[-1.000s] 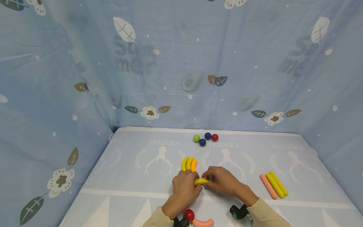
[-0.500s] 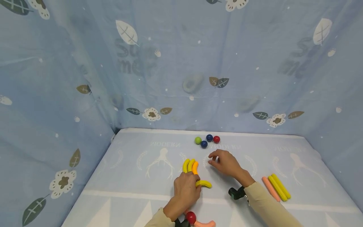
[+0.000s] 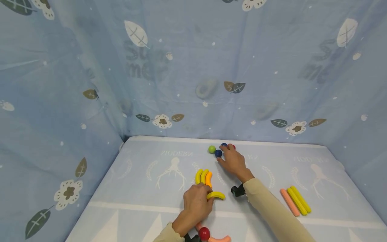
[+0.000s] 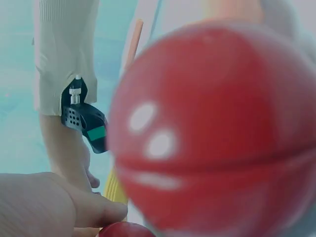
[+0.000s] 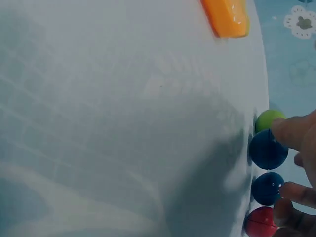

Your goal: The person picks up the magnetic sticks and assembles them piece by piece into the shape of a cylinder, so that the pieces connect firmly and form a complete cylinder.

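Thumb and fingers of my left hand (image 3: 198, 202) pinch a small red ball (image 4: 126, 230), hidden from the head view by the hand. A yellow curved stick (image 3: 216, 195) juts rightward from those fingertips. Closer to the wrist sits another red ball (image 3: 204, 233), huge in the left wrist view, beside salmon curved sticks (image 3: 220, 239). My right hand (image 3: 234, 163) reaches over the balls at the back, fingers spread. Its fingertips are at a near blue ball (image 3: 218, 153) and a far blue ball (image 3: 224, 145); a red ball (image 3: 232, 146) is partly covered. A lime ball (image 3: 212, 149) lies to their left.
Two yellow curved sticks (image 3: 201, 176) and an orange one (image 3: 209, 179) lie just beyond my left hand. At the right are two straight yellow sticks (image 3: 299, 200) and a salmon one (image 3: 289, 202). A patterned blue curtain (image 3: 193, 101) surrounds the table.
My right hand has let go of the yellow curved stick and moved forward to the balls at the back. My left hand has stayed in nearly the same place, with the stick at its fingertips.
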Tool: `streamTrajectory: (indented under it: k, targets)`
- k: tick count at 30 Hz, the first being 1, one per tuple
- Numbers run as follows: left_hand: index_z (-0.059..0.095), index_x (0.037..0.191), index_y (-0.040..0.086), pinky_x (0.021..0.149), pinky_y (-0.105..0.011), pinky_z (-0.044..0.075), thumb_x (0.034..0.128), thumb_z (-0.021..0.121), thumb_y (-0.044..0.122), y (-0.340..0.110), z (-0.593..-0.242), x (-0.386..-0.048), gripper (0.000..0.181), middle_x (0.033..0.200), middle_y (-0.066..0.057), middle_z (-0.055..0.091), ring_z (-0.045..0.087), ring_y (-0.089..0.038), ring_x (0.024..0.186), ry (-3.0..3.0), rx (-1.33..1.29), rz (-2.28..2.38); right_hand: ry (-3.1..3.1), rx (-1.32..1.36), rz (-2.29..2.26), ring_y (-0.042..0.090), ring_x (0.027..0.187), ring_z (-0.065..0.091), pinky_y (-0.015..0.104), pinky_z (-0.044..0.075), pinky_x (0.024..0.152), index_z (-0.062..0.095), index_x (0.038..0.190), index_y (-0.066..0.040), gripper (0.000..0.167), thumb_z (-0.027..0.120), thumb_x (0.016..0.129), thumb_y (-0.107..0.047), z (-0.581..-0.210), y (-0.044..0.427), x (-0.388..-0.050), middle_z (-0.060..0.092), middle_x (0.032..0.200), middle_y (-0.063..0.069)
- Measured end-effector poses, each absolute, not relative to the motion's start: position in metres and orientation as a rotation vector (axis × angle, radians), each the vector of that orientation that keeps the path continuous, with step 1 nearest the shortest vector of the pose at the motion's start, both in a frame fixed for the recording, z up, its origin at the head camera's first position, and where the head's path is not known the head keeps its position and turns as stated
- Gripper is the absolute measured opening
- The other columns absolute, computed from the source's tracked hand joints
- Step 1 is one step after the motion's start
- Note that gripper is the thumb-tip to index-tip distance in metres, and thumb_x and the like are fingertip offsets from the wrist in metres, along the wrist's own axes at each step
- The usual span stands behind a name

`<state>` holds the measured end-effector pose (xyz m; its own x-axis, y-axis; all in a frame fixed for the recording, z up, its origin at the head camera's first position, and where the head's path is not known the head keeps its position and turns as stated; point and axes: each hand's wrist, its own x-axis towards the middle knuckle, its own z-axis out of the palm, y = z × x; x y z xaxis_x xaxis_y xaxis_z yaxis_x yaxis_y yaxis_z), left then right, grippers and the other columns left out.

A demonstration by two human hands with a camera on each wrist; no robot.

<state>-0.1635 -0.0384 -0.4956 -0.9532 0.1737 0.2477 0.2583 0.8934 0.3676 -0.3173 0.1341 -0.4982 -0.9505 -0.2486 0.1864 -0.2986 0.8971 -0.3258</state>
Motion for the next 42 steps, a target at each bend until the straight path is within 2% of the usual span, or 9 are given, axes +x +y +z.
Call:
streamTrajectory:
  k: [4,11,13,18,22,26,33,39,42]
  targets:
    - [0.074,0.083,0.021,0.052,-0.029,0.04,0.0715,0.085,0.025,-0.04,-0.494,-0.163,0.016,0.075,0.012,0.062,0.054,-0.008,0.065,-2.862,-0.285,-0.716,-2.959,0.53,0.444,0.024,0.075,0.059,0.044,0.054,0.063,0.056,0.139,-0.017,0.052,0.071,0.091,-0.027,-0.498,0.131,-0.319,0.054,0.119,0.014]
    - [0.071,0.078,0.024,0.05,-0.027,0.037,0.0696,0.085,0.023,-0.046,-0.492,-0.162,0.016,0.066,0.018,0.053,0.048,-0.002,0.058,-2.874,-0.238,-0.813,-3.008,0.525,0.538,0.029,0.097,0.063,0.05,0.051,0.086,0.065,0.127,-0.013,0.044,0.078,0.085,-0.021,-0.499,0.135,-0.313,0.063,0.118,0.011]
    - [0.071,0.077,0.024,0.05,-0.027,0.036,0.0701,0.085,0.024,-0.047,-0.492,-0.162,0.016,0.064,0.018,0.051,0.046,-0.002,0.057,-2.881,-0.245,-0.822,-3.007,0.519,0.621,0.027,0.097,0.062,0.049,0.05,0.088,0.067,0.12,-0.011,0.041,0.081,0.082,-0.018,-0.498,0.137,-0.31,0.065,0.113,0.009]
    - [0.072,0.078,0.024,0.05,-0.027,0.036,0.071,0.086,0.027,-0.05,-0.492,-0.163,0.016,0.063,0.017,0.05,0.046,-0.002,0.057,-2.916,-0.234,-0.832,-2.986,0.53,0.851,0.019,0.08,0.059,0.037,0.053,0.078,0.066,0.108,-0.01,0.038,0.086,0.075,-0.015,-0.499,0.145,-0.298,0.066,0.098,0.005]
    - [0.072,0.078,0.024,0.051,-0.028,0.036,0.0716,0.087,0.028,-0.053,-0.491,-0.162,0.017,0.063,0.016,0.051,0.046,-0.002,0.057,-2.949,-0.218,-0.834,-2.93,0.616,0.97,0.013,0.07,0.053,0.029,0.05,0.068,0.068,0.113,-0.011,0.042,0.086,0.075,-0.013,-0.504,0.153,-0.285,0.063,0.097,0.003]
    - [0.072,0.078,0.023,0.051,-0.028,0.036,0.072,0.086,0.027,-0.055,-0.49,-0.161,0.016,0.062,0.015,0.049,0.045,-0.003,0.056,-2.947,-0.225,-0.843,-2.865,0.694,1.086,0.012,0.071,0.053,0.025,0.049,0.064,0.071,0.114,-0.012,0.041,0.086,0.075,-0.01,-0.508,0.16,-0.271,0.061,0.099,0.001]
    - [0.071,0.079,0.023,0.052,-0.028,0.037,0.0731,0.086,0.029,-0.057,-0.49,-0.161,0.017,0.062,0.015,0.049,0.045,-0.003,0.055,-2.964,-0.201,-0.872,-2.797,0.676,1.365,0.015,0.081,0.062,0.023,0.053,0.07,0.066,0.11,-0.013,0.041,0.084,0.074,-0.003,-0.51,0.169,-0.245,0.062,0.106,0.0]
    - [0.071,0.078,0.022,0.052,-0.028,0.038,0.0742,0.084,0.03,-0.058,-0.491,-0.161,0.016,0.062,0.016,0.05,0.046,-0.003,0.055,-2.981,-0.192,-0.868,-2.762,0.785,1.378,0.012,0.078,0.066,0.025,0.054,0.065,0.067,0.105,-0.014,0.038,0.087,0.074,-0.017,-0.509,0.17,-0.227,0.067,0.099,-0.003]
    - [0.072,0.078,0.021,0.052,-0.029,0.038,0.0743,0.084,0.03,-0.059,-0.491,-0.161,0.015,0.061,0.016,0.05,0.046,-0.004,0.055,-2.975,-0.197,-0.865,-2.736,0.879,1.342,0.012,0.075,0.064,0.026,0.053,0.063,0.068,0.108,-0.011,0.039,0.087,0.075,-0.019,-0.51,0.171,-0.219,0.067,0.099,-0.004]
